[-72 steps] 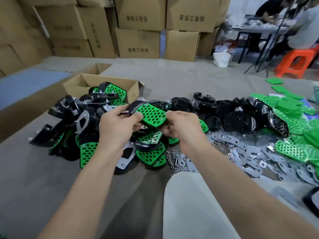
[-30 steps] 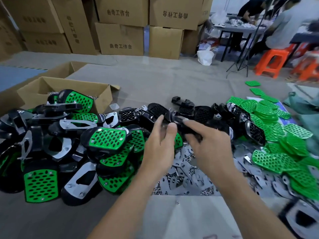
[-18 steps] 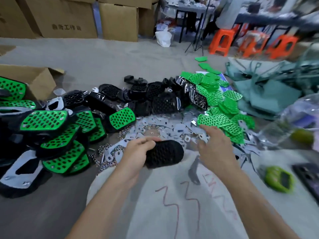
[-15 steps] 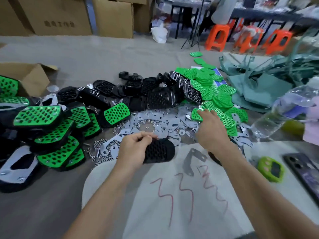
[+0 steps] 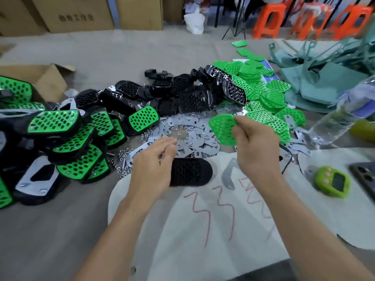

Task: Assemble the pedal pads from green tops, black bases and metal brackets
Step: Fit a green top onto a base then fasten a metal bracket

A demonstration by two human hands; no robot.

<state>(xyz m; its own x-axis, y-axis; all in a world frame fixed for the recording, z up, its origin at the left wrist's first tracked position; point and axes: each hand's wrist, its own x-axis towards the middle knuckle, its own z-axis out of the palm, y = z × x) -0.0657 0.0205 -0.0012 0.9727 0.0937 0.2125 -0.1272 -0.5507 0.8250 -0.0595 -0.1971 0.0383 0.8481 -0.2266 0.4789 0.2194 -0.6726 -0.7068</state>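
Cartons (image 5: 77,15) and orange stools (image 5: 272,19) line the far side of a grey floor, with a white sheet (image 5: 203,240) spread nearest. A black base (image 5: 190,172) lies on the sheet's far edge. The left hand (image 5: 151,169) hovers over the base's left end, fingers loosely curled and gripping nothing visible. The right hand (image 5: 255,142) pinches a green top (image 5: 222,128) above it to the right. The thin top could seat skewed if its holes miss the base's. Loose nuts (image 5: 121,157) and brackets (image 5: 192,126) crowd the far edge, while the near sheet offers room.
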